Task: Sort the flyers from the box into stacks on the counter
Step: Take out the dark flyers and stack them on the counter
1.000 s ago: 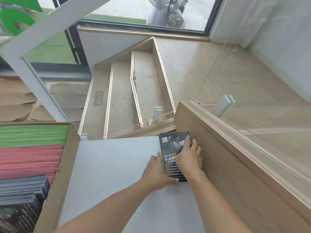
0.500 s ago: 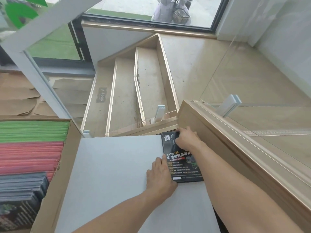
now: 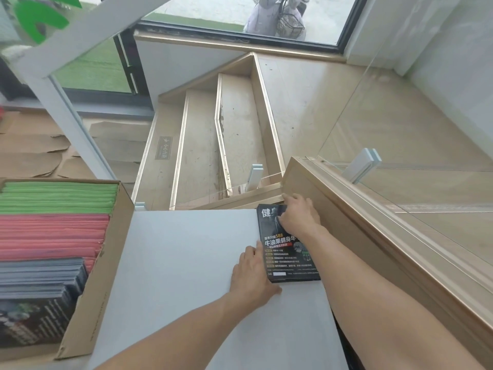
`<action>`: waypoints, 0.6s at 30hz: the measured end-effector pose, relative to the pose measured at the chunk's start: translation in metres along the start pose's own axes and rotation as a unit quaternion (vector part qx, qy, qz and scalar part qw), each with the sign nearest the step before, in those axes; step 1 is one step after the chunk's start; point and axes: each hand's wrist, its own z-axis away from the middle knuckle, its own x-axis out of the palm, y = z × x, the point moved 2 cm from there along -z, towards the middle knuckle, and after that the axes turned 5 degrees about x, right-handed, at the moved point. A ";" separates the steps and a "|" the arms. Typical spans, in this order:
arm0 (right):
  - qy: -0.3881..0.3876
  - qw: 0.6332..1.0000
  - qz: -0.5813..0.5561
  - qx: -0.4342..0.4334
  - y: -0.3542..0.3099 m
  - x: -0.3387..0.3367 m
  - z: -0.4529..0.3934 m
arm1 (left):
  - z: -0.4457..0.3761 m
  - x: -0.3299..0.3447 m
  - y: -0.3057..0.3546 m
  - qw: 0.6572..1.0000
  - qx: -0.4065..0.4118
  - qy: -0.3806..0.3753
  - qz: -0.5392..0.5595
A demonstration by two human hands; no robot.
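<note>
Step in hand, as judged: squaring the black flyer stack at the right edge of the grey worktop. Left hand rests flat against its near-left corner; right hand presses its far end, neither grip closed round it. Next move calls for returning to the box, well apart at left, where green, red and dark flyers remain.

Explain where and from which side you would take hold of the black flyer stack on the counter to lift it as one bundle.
Grip the black flyer stack by its long left edge, coming from the open counter side. It lies flat with its right side close to the wooden ledge, leaving little finger room there. The left hand already touches that edge; the right hand rests on the far end and could probably steady the top.
</note>
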 end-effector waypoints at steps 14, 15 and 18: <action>0.015 0.916 -0.213 -0.340 -0.136 0.059 0.148 | 0.142 -0.110 -0.084 0.881 0.026 0.389 0.267; 0.008 0.906 -0.214 -0.364 -0.151 0.063 0.161 | 0.154 -0.121 -0.094 0.870 0.029 0.417 0.262; 0.005 0.879 -0.199 -0.433 -0.192 0.076 0.199 | 0.191 -0.155 -0.126 0.836 0.035 0.498 0.227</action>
